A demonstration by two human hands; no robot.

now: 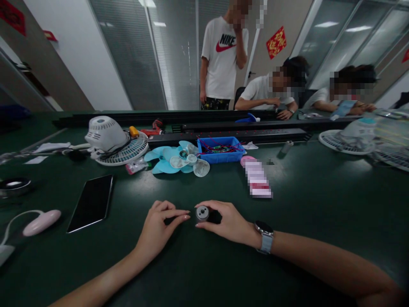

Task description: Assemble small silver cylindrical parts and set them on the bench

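A small round metal motor part (202, 212) stands on the dark green table (198, 268) near the front edge. My right hand (225, 221), with a watch on its wrist, curls round this part from the right, thumb and fingers on its sides. My left hand (160, 224) rests just to the left of it, thumb and forefinger pinched together and pointing at the part; whether anything sits between them I cannot make out.
A black phone (91, 202) and a pink mouse-like object (41, 222) lie at the left. Light blue fan blades (179, 159), a white fan housing on its grille (110, 138), and a blue bin of wires (220, 149) stand behind. Other people sit and stand across the table.
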